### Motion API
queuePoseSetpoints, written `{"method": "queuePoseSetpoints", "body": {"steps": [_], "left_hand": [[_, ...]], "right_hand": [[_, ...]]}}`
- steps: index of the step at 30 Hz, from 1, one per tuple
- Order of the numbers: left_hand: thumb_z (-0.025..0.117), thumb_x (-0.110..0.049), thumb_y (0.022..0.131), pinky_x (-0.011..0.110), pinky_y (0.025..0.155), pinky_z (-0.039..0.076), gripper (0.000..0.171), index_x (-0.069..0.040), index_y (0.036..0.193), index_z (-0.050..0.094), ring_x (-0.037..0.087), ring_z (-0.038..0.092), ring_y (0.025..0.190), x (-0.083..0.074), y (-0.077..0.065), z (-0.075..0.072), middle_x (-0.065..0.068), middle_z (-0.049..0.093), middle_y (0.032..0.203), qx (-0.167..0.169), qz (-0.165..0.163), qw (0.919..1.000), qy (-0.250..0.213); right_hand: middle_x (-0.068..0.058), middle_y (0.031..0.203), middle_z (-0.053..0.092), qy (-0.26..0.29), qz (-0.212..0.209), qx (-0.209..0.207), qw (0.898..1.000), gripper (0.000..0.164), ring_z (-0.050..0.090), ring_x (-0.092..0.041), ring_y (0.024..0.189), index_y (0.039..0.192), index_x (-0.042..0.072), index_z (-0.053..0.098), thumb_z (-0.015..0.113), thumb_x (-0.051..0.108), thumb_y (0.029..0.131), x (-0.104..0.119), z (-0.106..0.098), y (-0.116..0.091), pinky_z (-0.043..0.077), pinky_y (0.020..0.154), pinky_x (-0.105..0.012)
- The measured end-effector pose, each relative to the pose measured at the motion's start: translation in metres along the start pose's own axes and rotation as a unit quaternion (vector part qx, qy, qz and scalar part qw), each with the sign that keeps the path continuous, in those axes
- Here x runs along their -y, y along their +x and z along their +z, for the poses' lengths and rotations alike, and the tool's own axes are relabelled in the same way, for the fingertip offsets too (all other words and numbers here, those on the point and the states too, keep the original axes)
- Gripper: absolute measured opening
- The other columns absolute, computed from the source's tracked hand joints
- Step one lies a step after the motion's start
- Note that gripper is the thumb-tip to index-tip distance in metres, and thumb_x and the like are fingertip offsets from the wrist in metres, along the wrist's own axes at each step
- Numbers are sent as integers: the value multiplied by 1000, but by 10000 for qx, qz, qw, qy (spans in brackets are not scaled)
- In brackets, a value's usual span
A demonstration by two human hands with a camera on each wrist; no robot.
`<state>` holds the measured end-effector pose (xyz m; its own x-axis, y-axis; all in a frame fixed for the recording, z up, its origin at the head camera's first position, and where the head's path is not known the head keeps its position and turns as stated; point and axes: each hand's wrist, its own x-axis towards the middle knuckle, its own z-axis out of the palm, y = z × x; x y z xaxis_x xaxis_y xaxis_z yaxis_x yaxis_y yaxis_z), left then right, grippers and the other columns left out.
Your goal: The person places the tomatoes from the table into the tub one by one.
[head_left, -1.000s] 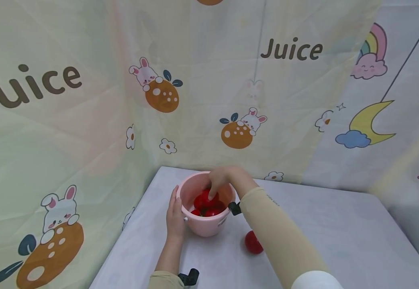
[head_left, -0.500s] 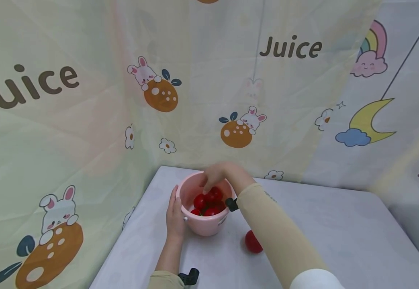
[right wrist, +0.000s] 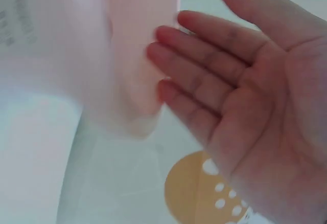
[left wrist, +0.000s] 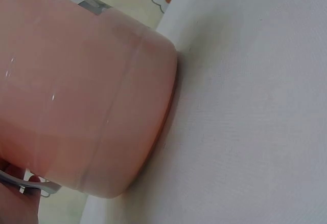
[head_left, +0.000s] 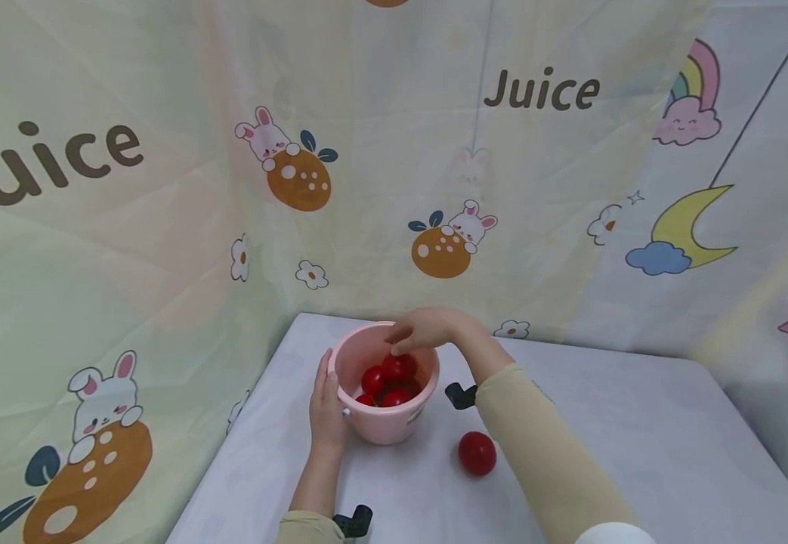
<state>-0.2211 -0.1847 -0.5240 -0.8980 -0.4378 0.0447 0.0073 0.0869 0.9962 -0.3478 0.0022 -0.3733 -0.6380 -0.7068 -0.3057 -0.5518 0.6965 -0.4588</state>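
Observation:
A pink bucket (head_left: 383, 429) stands upright on the white table. Inside it lie several red tomatoes (head_left: 400, 367), one showing a bit of green. My left hand (head_left: 326, 414) holds the bucket's left side, fingers pointing up along the wall near the rim. In the left wrist view, part of that hand (left wrist: 18, 203) shows beside a grey handle (left wrist: 48, 186). Over the bucket's far right rim is my right hand (head_left: 429, 326), above the tomatoes and holding nothing. Its palm and loosely extended fingers (right wrist: 204, 75) face the right wrist camera.
A single tomato (head_left: 477, 453) rests on the table (head_left: 638, 446), in front of the bucket and to its right, beside my right sleeve (head_left: 543, 453). Printed cloth (head_left: 380, 151) hangs along the back and sides of the table.
My right hand has risen off the tomatoes and drawn back toward the right rim, its fingers loosening. The lone tomato now shows fully. My left hand and the bucket stay put.

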Motion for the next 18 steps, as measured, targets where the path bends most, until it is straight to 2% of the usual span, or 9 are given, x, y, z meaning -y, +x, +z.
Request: {"method": "queuePoseSetpoints", "body": {"steps": [5,7,9,12,15,18], "left_hand": [[42,-49,102,54,105,47,45,-61,143,29,17,35,146,0,1,0,-22,37,154,-4,45,10000,4],[42,-49,102,54,104,47,44,-60,144,30,17,35,146,0,0,0,-21,38,154,-5,90,10000,1],[42,-48,102,54,104,47,44,-59,144,30,18,35,146,1,0,0,-20,38,154,-12,159,9999,-21],[42,-48,102,54,103,48,44,-59,144,31,18,36,145,2,0,0,-20,39,153,-17,206,9998,-35],[42,-48,102,55,103,48,44,-58,144,31,19,36,145,3,1,0,-19,39,154,-17,249,9997,-10],[43,-49,102,54,101,50,45,-60,143,31,18,37,145,3,2,-1,-20,39,153,-57,249,9997,45]], "right_hand": [[14,130,62,353,-223,-899,9951,42,53,-16,127,132,39,62,63,50,91,-23,11,-22,55,95,-44],[14,132,61,718,-258,-1225,9895,44,52,-16,129,132,41,60,63,53,91,-31,18,-33,54,96,-46],[13,134,61,1251,-305,-1471,9807,46,52,-18,131,134,39,59,63,52,91,-39,26,-45,54,97,-48],[7,139,59,2048,-446,-1757,9619,46,51,-24,134,137,32,57,64,44,93,-51,41,-64,52,100,-50],[3,143,56,2445,-454,-1991,9479,47,49,-27,136,139,30,56,64,40,94,-63,57,-81,50,102,-51],[5,145,54,2590,-348,-2139,9413,48,47,-25,139,140,34,54,63,44,93,-74,74,-95,49,104,-52]]}}
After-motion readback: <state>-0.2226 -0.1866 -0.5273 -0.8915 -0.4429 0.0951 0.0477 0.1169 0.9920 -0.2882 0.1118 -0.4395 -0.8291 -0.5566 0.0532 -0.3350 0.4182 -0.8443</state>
